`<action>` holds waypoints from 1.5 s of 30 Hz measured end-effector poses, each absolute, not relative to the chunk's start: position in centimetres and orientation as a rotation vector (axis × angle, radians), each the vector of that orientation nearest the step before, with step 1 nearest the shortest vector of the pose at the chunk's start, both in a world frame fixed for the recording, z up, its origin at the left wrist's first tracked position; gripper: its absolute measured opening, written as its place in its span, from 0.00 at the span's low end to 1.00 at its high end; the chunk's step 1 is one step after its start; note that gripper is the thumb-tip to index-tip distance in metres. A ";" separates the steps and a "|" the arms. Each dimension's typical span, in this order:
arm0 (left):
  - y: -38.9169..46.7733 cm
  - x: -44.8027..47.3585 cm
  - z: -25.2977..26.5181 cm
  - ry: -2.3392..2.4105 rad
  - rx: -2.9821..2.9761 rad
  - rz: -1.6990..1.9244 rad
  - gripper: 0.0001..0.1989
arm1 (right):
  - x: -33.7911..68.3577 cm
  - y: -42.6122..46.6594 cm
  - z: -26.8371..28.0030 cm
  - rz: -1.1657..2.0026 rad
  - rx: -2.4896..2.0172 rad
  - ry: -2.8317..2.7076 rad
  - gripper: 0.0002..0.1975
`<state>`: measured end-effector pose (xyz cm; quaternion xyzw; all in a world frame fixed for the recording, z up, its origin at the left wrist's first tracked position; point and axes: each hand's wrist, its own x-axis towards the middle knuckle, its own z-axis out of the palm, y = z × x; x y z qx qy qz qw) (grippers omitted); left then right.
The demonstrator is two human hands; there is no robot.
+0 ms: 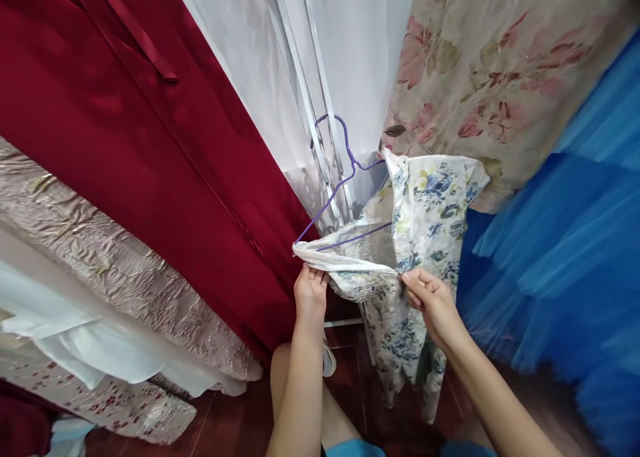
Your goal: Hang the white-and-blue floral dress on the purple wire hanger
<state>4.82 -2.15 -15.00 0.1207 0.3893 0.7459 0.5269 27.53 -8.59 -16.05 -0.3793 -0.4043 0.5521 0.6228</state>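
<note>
A white dress with a blue and yellow floral print (437, 190) hangs on a purple wire hanger (346, 137). The hanger's hook is at a white metal rack (300, 77). My left hand (311, 289) is under the dress's left shoulder, its fingers curled up against the fabric and partly hidden by it. My right hand (427, 300) pinches the neckline edge at the front between thumb and fingers. Between the two hands the neckline is drawn into a fold. The dress's right shoulder lies over the other arm of the hanger.
Long red fabric (165, 150) hangs on the left, beside a textured pale pink garment (125, 270). White cloth (365, 50) hangs behind the rack. To the right are beige cloth with pink flowers (465, 77) and blue tulle (560, 257). Below is a dark red tiled floor (345, 390).
</note>
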 end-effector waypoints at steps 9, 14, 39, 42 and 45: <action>-4.8 5.2 -16.6 1.087 0.322 1.876 0.07 | 28.1 -9.2 -17.5 1.275 -0.893 -0.897 0.15; -5.6 3.7 -16.3 1.111 0.299 1.986 0.05 | 26.9 -10.0 -17.8 1.333 -0.939 -0.944 0.17; -12.5 14.5 -10.7 0.976 1.372 1.642 0.09 | 29.6 -13.7 -23.3 1.213 -1.121 -0.744 0.15; -13.7 14.7 -9.6 0.892 1.477 1.503 0.09 | 29.0 -13.8 -20.2 1.252 -1.096 -0.985 0.17; -15.4 15.9 -9.2 0.781 1.719 1.225 0.10 | 28.6 -14.5 -18.1 1.252 -1.086 -1.061 0.21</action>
